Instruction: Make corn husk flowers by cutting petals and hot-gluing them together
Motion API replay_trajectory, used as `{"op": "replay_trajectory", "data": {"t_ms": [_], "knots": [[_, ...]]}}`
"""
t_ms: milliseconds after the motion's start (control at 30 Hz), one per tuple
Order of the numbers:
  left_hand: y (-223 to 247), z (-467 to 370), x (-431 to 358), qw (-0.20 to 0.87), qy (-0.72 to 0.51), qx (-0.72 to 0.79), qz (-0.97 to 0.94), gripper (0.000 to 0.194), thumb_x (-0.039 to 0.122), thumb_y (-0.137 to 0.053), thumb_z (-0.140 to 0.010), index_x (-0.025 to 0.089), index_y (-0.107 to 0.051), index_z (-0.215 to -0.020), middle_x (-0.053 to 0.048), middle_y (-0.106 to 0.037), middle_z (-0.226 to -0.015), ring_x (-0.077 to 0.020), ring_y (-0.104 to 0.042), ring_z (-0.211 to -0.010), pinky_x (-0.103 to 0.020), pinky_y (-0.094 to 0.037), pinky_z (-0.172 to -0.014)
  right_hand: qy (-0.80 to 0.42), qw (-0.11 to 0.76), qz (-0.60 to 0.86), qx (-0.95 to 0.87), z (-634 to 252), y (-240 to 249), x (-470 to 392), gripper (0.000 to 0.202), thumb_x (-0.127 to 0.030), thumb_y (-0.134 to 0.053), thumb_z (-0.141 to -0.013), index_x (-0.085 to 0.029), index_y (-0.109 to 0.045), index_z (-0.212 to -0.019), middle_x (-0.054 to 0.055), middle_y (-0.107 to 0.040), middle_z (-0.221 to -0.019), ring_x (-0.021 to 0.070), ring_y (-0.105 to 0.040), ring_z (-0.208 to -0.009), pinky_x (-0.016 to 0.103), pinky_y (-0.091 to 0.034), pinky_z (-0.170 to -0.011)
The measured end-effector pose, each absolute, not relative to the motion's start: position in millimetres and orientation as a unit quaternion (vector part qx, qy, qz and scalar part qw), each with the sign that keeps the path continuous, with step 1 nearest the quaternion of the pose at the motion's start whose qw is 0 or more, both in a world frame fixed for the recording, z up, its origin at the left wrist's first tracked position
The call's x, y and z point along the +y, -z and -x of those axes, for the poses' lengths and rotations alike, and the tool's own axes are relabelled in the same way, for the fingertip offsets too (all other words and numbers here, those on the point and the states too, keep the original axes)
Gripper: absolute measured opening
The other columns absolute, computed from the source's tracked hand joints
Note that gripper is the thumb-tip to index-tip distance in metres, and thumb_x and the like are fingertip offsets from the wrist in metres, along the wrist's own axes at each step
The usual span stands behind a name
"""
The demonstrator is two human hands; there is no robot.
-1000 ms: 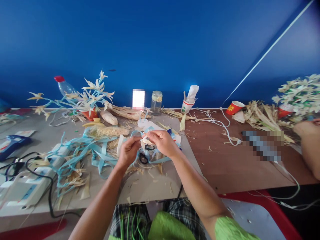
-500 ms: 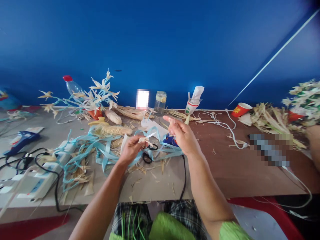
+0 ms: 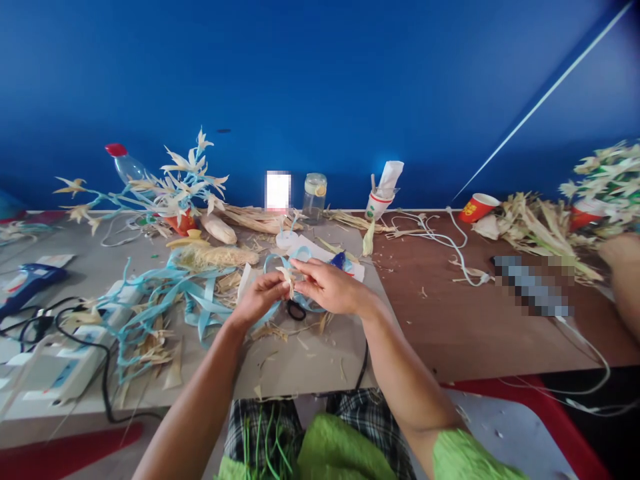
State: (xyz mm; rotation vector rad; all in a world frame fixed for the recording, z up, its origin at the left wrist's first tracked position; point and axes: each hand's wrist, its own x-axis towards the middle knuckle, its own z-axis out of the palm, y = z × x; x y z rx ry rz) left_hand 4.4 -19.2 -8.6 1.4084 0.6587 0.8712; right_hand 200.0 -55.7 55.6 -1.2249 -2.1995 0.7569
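My left hand (image 3: 260, 297) pinches a small pale corn husk flower (image 3: 287, 273) over the middle of the table. From the other side, my right hand (image 3: 333, 285) closes its thumb and fingers on the flower too. Below the hands shows a black scissors handle (image 3: 296, 311); the rest of the scissors is hidden. Light blue ribbon (image 3: 205, 313) and husk scraps (image 3: 273, 331) lie around. Behind my right hand is a dark blue object (image 3: 340, 260), partly covered. A finished husk flower spray (image 3: 187, 167) stands in a red cup (image 3: 181, 223) at the left.
At the left lie a blue glue gun (image 3: 30, 283) and a white power strip (image 3: 80, 363) with black cords. Along the wall stand a glass jar (image 3: 315, 200) and a white cup (image 3: 379, 205). To the right are a husk pile (image 3: 535, 230), a phone (image 3: 530, 285) and another person's arm (image 3: 623, 273).
My right hand has come down and left from its raised position to meet the husk flower in my left hand. The view has shifted slightly.
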Motion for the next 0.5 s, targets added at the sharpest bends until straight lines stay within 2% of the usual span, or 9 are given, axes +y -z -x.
{"op": "replay_trajectory", "data": {"t_ms": [233, 300, 367, 433, 500], "knots": [[9, -9, -19, 0.557, -0.43, 0.321, -0.634, 0.033, 0.046, -0.068, -0.073, 0.013, -0.066, -0.075, 0.0, -0.057, -0.063, -0.0102, -0.048, -0.059, -0.023, -0.04, -0.058, -0.278, 0.272, 0.457, -0.8, -193, -57, -55, 0.048, -0.043, -0.04, -0.096, -0.012, -0.054, -0.13, 0.018, -0.061, -0.12, 0.0257, -0.058, -0.11, 0.037, -0.043, -0.092], [9, -9, -19, 0.518, -0.441, 0.326, -0.656, 0.03, 0.043, -0.066, -0.076, 0.014, -0.065, -0.073, 0.0, -0.057, -0.064, -0.0104, -0.048, -0.06, -0.023, -0.04, -0.059, -0.269, 0.281, 0.455, -0.801, -191, -58, -55, 0.041, -0.04, -0.039, -0.096, -0.014, -0.062, -0.118, 0.016, -0.065, -0.112, 0.0235, -0.06, -0.104, 0.033, -0.043, -0.087], [10, -8, -20, 0.474, -0.448, 0.328, -0.683, 0.024, 0.037, -0.065, -0.078, 0.014, -0.065, -0.073, 0.0, -0.058, -0.065, -0.0106, -0.049, -0.062, -0.023, -0.041, -0.06, -0.262, 0.284, 0.454, -0.803, -189, -59, -56, 0.039, -0.039, -0.038, -0.097, -0.015, -0.068, -0.098, 0.011, -0.069, -0.095, 0.0194, -0.061, -0.09, 0.028, -0.042, -0.078], [10, -7, -20, 0.435, -0.452, 0.329, -0.706, 0.018, 0.032, -0.063, -0.08, 0.014, -0.065, -0.075, 0.001, -0.058, -0.067, -0.0109, -0.049, -0.063, -0.023, -0.041, -0.061, -0.258, 0.283, 0.464, -0.799, -188, -59, -56, 0.044, -0.04, -0.036, -0.097, -0.014, -0.068, -0.081, 0.006, -0.066, -0.076, 0.0153, -0.059, -0.074, 0.024, -0.039, -0.068], [11, -6, -19, 0.397, -0.454, 0.326, -0.728, 0.015, 0.028, -0.06, -0.082, 0.015, -0.065, -0.076, 0.001, -0.057, -0.067, -0.0111, -0.049, -0.063, -0.023, -0.041, -0.061, -0.258, 0.284, 0.483, -0.787, -188, -60, -56, 0.047, -0.043, -0.037, -0.096, -0.013, -0.067, -0.074, 0.003, -0.061, -0.064, 0.0129, -0.055, -0.064, 0.023, -0.035, -0.061]]}}
